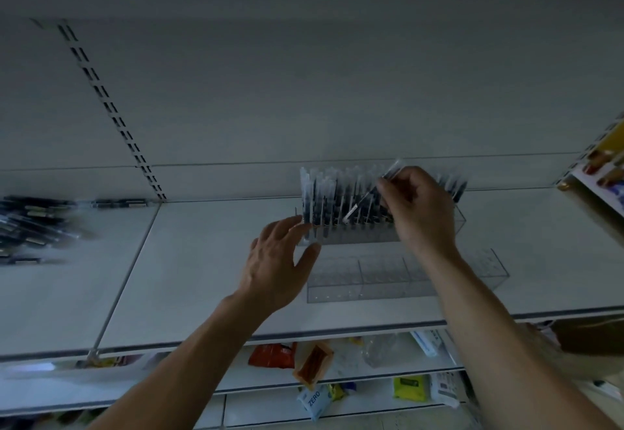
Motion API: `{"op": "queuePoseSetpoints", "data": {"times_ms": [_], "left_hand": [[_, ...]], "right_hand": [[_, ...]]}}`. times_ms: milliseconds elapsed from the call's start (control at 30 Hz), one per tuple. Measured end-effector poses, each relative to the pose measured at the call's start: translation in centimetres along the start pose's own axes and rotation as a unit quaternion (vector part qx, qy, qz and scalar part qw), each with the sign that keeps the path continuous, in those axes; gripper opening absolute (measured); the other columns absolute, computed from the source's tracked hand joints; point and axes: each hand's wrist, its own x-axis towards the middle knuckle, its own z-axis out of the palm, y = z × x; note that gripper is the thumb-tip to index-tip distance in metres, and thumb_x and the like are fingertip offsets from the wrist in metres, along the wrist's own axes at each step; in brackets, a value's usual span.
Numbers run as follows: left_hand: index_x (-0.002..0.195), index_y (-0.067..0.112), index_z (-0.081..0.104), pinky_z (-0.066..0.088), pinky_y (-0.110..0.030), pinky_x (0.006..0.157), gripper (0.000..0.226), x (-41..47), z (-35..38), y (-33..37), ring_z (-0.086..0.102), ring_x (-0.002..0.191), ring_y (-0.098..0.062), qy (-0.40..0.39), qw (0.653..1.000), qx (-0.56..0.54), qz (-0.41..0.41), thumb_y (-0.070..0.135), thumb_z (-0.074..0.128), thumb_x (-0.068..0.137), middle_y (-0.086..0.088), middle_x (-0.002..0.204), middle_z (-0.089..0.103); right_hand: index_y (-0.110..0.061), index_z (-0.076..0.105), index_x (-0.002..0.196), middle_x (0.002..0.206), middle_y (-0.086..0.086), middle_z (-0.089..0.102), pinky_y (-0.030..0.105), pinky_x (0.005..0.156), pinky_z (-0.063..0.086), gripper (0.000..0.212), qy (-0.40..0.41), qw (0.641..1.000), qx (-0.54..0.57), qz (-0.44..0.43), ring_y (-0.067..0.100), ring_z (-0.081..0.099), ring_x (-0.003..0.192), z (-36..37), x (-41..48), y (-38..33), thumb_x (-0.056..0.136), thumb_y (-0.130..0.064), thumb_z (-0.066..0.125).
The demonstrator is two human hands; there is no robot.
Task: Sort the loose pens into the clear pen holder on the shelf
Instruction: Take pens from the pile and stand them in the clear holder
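Nearest, below the working shelf's metal front lip, lower shelves carried crinkled snack packets [312,360] in orange, red and yellow-green, blurred. Two bare forearms rose from the bottom edge. The smooth, matte pale shelf [209,260] was flat, with a seam between panels on the left. An empty clear pen holder [388,281], a rigid transparent plastic box with thin dividers and sharp corners, sat toward the front, right of centre. The left hand [275,260] hovered with fingers spread and loose, gripping nothing, fingertips just beside the left end of the filled clear pen holder [351,223] behind. That holder stood upright rows of slim pens, dark barrels with frosted caps, tightly packed. The right hand [418,206] was above its right half, thumb and fingertips pinched on a single pen [371,193], tilted, pale tip down among the rows. Far left, loose pens [37,227] lay in a motion-blurred heap. Behind stood a plain grey back panel with a slotted upright [111,108].
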Motion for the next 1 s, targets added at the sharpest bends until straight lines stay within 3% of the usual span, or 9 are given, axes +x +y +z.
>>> {"op": "queuePoseSetpoints", "data": {"times_ms": [67,167,333,433,533,700,833,1000], "left_hand": [[0.149,0.026,0.029,0.020,-0.031,0.113,0.055,0.0,0.1,-0.2,0.018,0.143,-0.010,-0.043,0.999,0.022,-0.003,0.050,0.030,0.100,0.010,0.157,0.022],[0.152,0.026,0.019,0.015,-0.030,0.115,0.057,0.2,0.2,-0.1,0.014,0.145,-0.009,-0.061,0.997,0.042,-0.005,0.049,0.026,0.100,0.011,0.159,0.015],[0.152,0.028,0.018,0.018,-0.031,0.114,0.057,0.1,0.4,-0.3,0.018,0.144,-0.010,-0.072,0.996,0.050,-0.007,0.050,0.026,0.100,0.013,0.159,0.013],[0.151,0.031,0.022,0.019,-0.031,0.114,0.054,0.2,0.3,-0.5,0.021,0.143,-0.010,-0.068,0.997,0.033,-0.010,0.049,0.027,0.101,0.016,0.158,0.014],[0.150,0.033,0.023,0.019,-0.031,0.113,0.052,0.4,0.1,-0.6,0.024,0.142,-0.009,-0.067,0.997,0.031,-0.010,0.048,0.027,0.101,0.018,0.157,0.015],[0.151,0.035,0.019,0.021,-0.031,0.114,0.053,0.3,-0.1,-0.8,0.025,0.142,-0.009,-0.082,0.997,0.013,-0.005,0.049,0.029,0.100,0.021,0.157,0.012],[0.150,0.035,0.022,0.018,-0.028,0.114,0.054,-0.2,-0.4,-0.9,0.020,0.143,-0.009,-0.084,0.996,-0.025,-0.011,0.049,0.033,0.099,0.016,0.158,0.016],[0.145,0.029,0.038,0.024,-0.031,0.113,0.051,-1.1,-1.0,-2.3,0.031,0.139,-0.013,-0.025,0.998,-0.003,-0.063,0.051,0.036,0.098,0.008,0.152,0.036]], "right_hand": [[-0.016,0.061,0.085,0.071,-0.007,0.064,0.019,0.054,0.048,0.016,-0.008,0.999,-0.037,-0.025,0.009,0.062,0.062,0.9,0.4,0.2,0.091,-0.031,0.064],[-0.019,0.059,0.083,0.068,-0.013,0.060,0.023,0.054,0.048,0.017,-0.044,0.995,-0.079,-0.039,0.007,0.058,0.060,2.2,0.6,0.4,0.092,-0.033,0.062],[-0.017,0.055,0.086,0.069,-0.010,0.053,0.023,0.053,0.039,0.017,-0.124,0.970,-0.195,-0.069,0.008,0.050,0.057,4.3,0.1,0.9,0.094,-0.032,0.060],[-0.021,0.049,0.084,0.070,-0.009,0.049,0.023,0.053,0.032,0.018,-0.119,0.967,-0.217,-0.061,0.010,0.048,0.059,5.1,-0.2,1.1,0.094,-0.032,0.059],[-0.022,0.045,0.081,0.065,-0.013,0.044,0.020,0.048,0.027,0.022,-0.116,0.969,-0.214,-0.050,0.001,0.040,0.054,5.3,0.1,0.9,0.094,-0.032,0.060],[-0.013,0.062,0.092,0.081,-0.002,0.065,0.025,0.060,0.046,0.022,-0.134,0.974,-0.182,-0.022,0.014,0.060,0.069,4.9,-0.2,0.9,0.091,-0.035,0.063],[-0.015,0.063,0.108,0.097,-0.005,0.067,0.031,0.074,0.054,0.028,-0.172,0.967,-0.189,-0.019,0.011,0.063,0.082,3.6,-1.1,0.7,0.091,-0.037,0.063],[-0.022,0.067,0.095,0.089,-0.009,0.067,0.026,0.068,0.052,0.018,-0.204,0.950,-0.223,-0.073,0.007,0.062,0.076,3.2,-2.0,-0.6,0.095,-0.037,0.056]]}}
